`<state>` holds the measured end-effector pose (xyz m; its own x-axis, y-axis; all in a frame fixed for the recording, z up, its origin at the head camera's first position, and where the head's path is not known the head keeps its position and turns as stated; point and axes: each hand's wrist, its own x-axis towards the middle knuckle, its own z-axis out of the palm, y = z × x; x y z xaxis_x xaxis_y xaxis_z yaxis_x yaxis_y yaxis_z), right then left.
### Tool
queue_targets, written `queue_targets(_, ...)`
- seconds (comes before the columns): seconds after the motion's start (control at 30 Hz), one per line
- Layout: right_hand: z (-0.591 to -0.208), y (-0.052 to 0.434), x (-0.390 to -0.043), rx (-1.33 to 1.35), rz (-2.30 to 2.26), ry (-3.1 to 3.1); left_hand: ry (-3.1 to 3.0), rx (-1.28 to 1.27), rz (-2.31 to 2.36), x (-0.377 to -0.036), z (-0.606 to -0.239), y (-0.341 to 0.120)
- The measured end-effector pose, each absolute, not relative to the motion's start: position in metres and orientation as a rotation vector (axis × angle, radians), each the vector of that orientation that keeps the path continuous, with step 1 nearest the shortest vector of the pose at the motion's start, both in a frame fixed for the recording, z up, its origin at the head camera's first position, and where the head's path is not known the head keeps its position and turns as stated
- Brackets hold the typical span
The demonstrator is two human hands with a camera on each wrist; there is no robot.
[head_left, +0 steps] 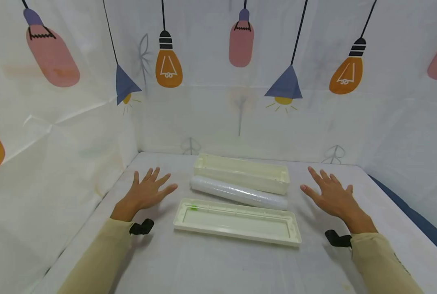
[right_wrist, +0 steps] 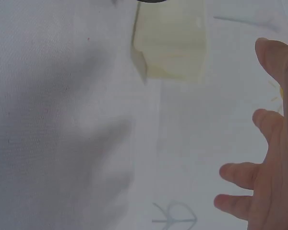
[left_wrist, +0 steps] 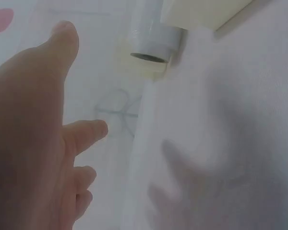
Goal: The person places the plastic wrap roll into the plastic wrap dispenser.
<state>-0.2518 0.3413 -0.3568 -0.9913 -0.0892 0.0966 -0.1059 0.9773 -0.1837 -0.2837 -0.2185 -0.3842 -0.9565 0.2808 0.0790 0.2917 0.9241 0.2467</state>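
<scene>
With the left hand [head_left: 149, 190] and right hand [head_left: 331, 195] spread flat and holding nothing, the film roll [head_left: 238, 192] lay loose between box base [head_left: 241, 172] and lid [head_left: 236, 220], likely to roll if nudged.

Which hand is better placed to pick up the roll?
Left, marginally. The left hand lies open beside the roll end; the right hand is also open, about level with the other end, slightly farther off.
</scene>
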Motion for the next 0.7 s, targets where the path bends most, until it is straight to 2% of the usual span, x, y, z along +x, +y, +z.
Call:
queue_targets(0.4,-0.358,0.333,-0.263,0.174,0.8,-2.929,-2.97,-0.529,-0.529,-0.302,-0.379,-0.204)
queue_targets(0.7,-0.367,0.326,-0.269,0.176,1.318,-2.861,-2.935,-0.544,-1.1,-0.319,-0.388,-0.194)
